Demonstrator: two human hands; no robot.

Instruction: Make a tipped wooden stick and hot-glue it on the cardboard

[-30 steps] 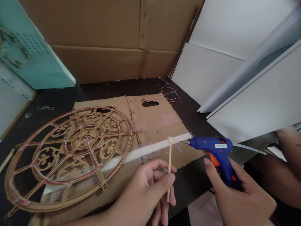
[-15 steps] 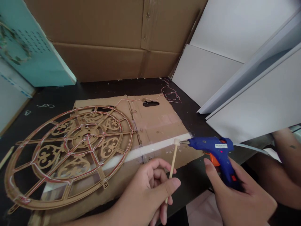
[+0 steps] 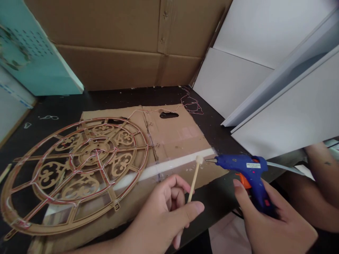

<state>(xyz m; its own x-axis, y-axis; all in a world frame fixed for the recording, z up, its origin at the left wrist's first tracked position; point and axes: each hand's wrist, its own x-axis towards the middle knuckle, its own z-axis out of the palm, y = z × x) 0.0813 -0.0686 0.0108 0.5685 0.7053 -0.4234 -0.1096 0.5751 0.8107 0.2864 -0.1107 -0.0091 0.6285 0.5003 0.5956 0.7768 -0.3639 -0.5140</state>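
My left hand (image 3: 169, 208) pinches a thin wooden stick (image 3: 195, 179), tilted upward, with a whitish lump (image 3: 199, 159) on its top end. In my right hand (image 3: 275, 225) is a blue hot glue gun (image 3: 239, 164) with an orange trigger (image 3: 243, 180). The gun's metal nozzle points left at the lump, with a small gap between them. My right thumb lies beside the trigger. A clear glue stick (image 3: 286, 168) runs out of the gun's back. Left of my hands lies a round openwork wheel frame (image 3: 144, 165), with red and white wires along its rings and spokes.
Under the wheel is a flattened cardboard sheet (image 3: 177, 135) on a dark table (image 3: 111, 97). Thin wire (image 3: 192, 106) lies coiled at the back. A cardboard wall (image 3: 111, 28) stands behind, white panels (image 3: 286, 109) at right. Another person's arm (image 3: 323, 173) shows at far right.
The glue gun has moved slightly right, so its nozzle now stands a little apart from the lump. The view has shifted slightly, and both hands keep their hold.
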